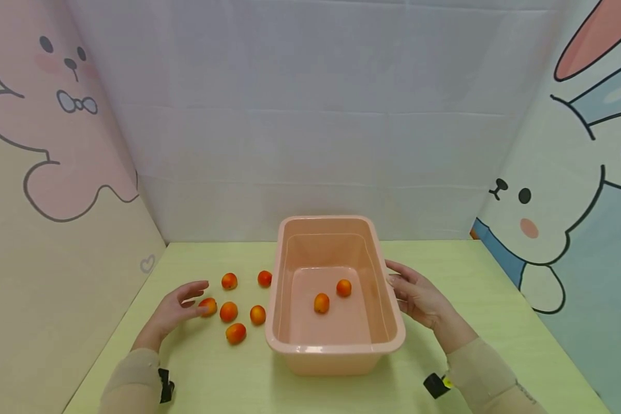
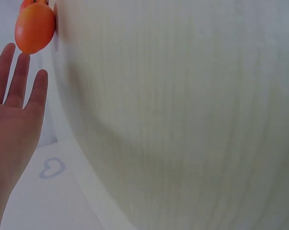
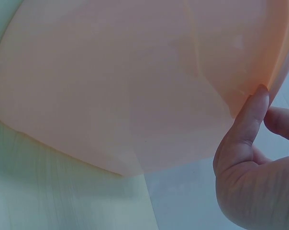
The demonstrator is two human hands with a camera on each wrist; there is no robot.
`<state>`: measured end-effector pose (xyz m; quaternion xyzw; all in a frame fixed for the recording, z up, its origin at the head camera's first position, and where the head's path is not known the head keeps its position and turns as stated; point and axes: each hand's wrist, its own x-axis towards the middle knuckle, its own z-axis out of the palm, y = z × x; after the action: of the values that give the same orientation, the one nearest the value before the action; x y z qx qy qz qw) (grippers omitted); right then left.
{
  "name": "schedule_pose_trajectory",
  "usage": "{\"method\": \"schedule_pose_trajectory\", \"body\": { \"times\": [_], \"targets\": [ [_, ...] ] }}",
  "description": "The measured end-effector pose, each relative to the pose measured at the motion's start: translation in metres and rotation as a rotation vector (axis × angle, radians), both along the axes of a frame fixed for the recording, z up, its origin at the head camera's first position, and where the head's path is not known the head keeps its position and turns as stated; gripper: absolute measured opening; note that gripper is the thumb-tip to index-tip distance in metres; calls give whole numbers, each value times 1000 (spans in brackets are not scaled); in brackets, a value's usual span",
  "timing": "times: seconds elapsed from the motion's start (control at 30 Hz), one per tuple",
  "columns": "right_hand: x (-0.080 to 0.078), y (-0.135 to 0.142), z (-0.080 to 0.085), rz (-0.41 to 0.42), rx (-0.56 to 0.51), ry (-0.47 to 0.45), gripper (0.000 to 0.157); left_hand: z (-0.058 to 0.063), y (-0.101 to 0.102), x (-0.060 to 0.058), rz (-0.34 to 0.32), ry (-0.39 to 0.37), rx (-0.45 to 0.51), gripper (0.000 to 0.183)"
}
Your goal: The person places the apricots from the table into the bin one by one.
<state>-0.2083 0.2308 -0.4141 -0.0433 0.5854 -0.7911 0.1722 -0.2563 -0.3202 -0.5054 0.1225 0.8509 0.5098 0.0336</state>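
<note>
A peach-pink plastic bin point(image 1: 336, 348) stands mid-table in the head view, with two small orange fruits, one of them an oval fruit point(image 1: 321, 303), on its floor. My right hand point(image 1: 416, 296) is at the bin's right side, fingertips point(image 3: 260, 93) against the outside just under the rim. Over on the left, my left hand point(image 1: 178, 307) reaches across the table with its fingers extended. Its thumb overlaps the nearest orange fruit point(image 1: 208, 307). In the left wrist view, straight fingers point(image 2: 20, 79) come right up to an orange fruit point(image 2: 35, 28).
Several more orange fruits, among them a round fruit point(image 1: 229, 311) and a lower fruit point(image 1: 236, 333), lie scattered between my left hand and the bin. A white cloth wall point(image 1: 315, 144) closes off the back of the pale table point(image 1: 217, 379). Cartoon-printed panels flank both sides.
</note>
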Motion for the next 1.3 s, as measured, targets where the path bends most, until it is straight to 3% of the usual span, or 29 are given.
{"method": "schedule_pose_trajectory", "body": {
  "times": [0.33, 0.9, 1.13, 1.3],
  "targets": [
    [1, -1, 0, -21, 6, -11, 60, -7, 1, -2, 37, -49, -43, 68],
    [-1, -1, -2, -23, 15, -11, 62, -17, 9, -8, 82, -43, -132, 51],
    [-2, -1, -3, -21, 13, -8, 62, -18, 9, -7, 91, -53, -144, 45],
    [-2, -1, -4, -7, -6, -9, 65, -10, 9, -7, 100, -33, -126, 47]
  ]
}}
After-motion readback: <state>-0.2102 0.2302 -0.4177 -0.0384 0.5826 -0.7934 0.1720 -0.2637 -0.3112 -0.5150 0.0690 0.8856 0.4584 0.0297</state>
